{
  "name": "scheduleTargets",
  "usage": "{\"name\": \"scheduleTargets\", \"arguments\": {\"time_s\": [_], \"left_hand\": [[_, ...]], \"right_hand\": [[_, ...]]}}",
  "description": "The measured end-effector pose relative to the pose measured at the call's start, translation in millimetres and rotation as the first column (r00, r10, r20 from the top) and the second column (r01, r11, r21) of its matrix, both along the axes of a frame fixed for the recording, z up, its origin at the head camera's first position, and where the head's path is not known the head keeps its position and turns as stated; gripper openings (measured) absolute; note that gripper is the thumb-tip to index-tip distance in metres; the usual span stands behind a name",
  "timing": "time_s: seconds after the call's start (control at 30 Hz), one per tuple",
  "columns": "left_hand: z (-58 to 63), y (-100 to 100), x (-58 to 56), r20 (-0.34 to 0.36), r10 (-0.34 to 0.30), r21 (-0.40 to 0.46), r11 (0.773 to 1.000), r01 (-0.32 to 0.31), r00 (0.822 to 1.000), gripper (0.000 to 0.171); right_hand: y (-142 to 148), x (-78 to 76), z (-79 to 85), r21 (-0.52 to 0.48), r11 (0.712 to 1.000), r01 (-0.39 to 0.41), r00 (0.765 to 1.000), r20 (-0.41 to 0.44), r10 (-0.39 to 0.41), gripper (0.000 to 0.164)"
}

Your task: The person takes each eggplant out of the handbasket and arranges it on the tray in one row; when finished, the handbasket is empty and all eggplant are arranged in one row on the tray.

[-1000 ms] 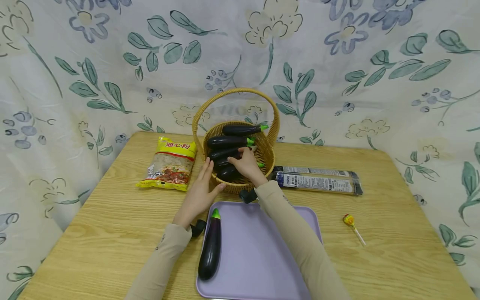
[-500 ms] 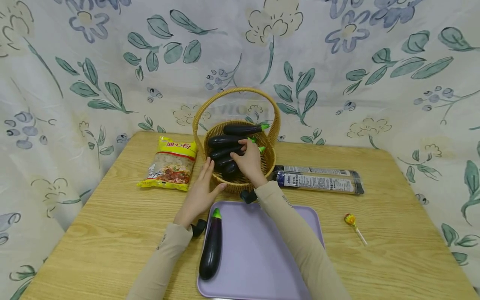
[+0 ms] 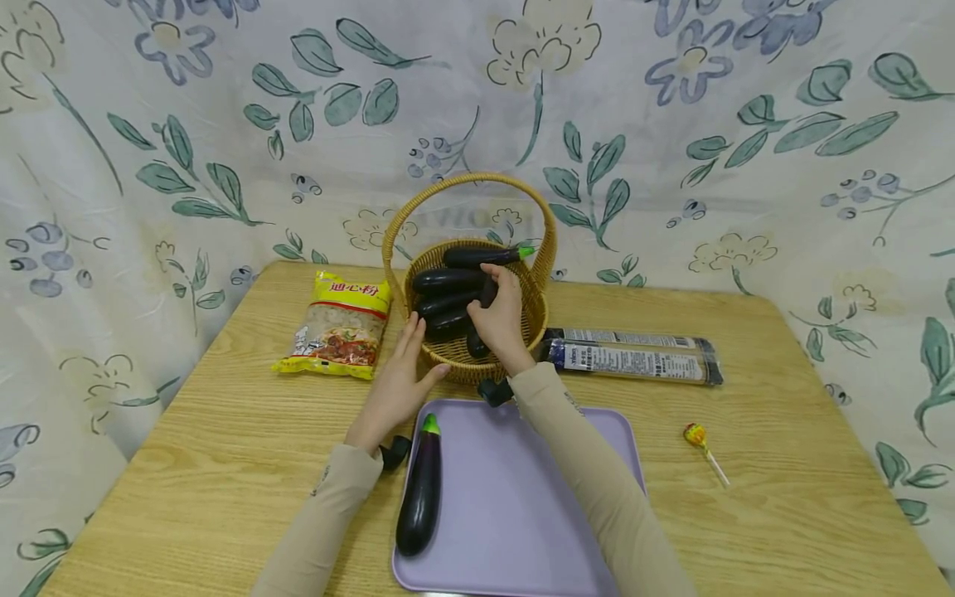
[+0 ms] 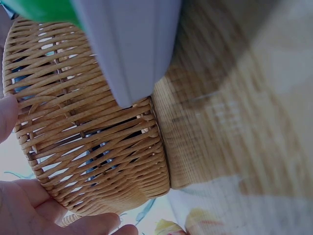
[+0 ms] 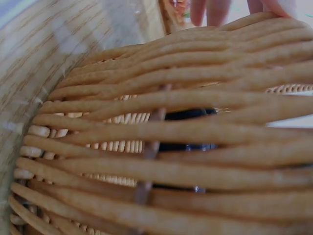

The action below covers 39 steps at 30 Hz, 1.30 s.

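My right hand (image 3: 501,319) reaches into the wicker basket (image 3: 462,375) and grips a dark eggplant (image 3: 477,343), mostly hidden under the palm and fingers. Several more eggplants (image 3: 451,280) lie stacked on their sides in the basket. Against the basket's front left side rests my left hand (image 3: 399,385), its fingers extended at the rim and thumb spread toward the front. In the left wrist view the left thumb (image 4: 7,117) touches the woven wall. One eggplant (image 3: 420,493) with a green stem lies along the left side of the lilac tray (image 3: 522,497).
A yellow bag of pasta (image 3: 343,327) lies left of the basket. To its right are long clear packs (image 3: 634,358) with printed labels. A lollipop (image 3: 697,437) sits on the wooden table (image 3: 783,497) right of the tray. Floral cloth (image 3: 477,99) hangs behind.
My right hand has moved slightly up and right inside the basket, shifting the eggplant it grips and turning it more upright. The left hand has stayed against the basket.
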<state>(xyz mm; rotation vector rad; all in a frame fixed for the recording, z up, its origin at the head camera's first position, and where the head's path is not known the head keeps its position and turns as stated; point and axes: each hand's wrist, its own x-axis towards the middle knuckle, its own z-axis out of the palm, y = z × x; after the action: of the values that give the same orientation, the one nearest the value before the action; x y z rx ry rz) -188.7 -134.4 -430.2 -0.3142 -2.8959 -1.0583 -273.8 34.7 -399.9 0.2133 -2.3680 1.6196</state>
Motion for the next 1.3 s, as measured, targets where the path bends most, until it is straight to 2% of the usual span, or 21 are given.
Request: {"name": "scheduleTargets", "arguments": {"time_s": [0.4, 0.67, 1.0, 1.3], "left_hand": [[2.0, 1, -0.7, 0.000, -0.011, 0.000, 1.000, 0.011, 1.000, 0.085], [2.0, 1, -0.8, 0.009, -0.011, 0.003, 1.000, 0.011, 1.000, 0.086], [0.5, 0, -0.3, 0.003, -0.006, 0.002, 1.000, 0.006, 1.000, 0.089], [-2.4, 0, -1.5, -0.009, -0.007, 0.005, 1.000, 0.007, 1.000, 0.089]], "right_hand": [[5, 2.7, 3.0, -0.053, 0.998, 0.014, 1.000, -0.006, -0.014, 0.057], [7, 7.9, 6.9, -0.101, 0.995, -0.022, 1.000, 0.001, 0.022, 0.058], [9, 14.4, 20.0, -0.178, 0.982, -0.060, 0.998, -0.033, 0.055, 0.058], [14, 29.3, 34.7, -0.251, 0.963, -0.100, 0.994, -0.073, 0.084, 0.057]]}}
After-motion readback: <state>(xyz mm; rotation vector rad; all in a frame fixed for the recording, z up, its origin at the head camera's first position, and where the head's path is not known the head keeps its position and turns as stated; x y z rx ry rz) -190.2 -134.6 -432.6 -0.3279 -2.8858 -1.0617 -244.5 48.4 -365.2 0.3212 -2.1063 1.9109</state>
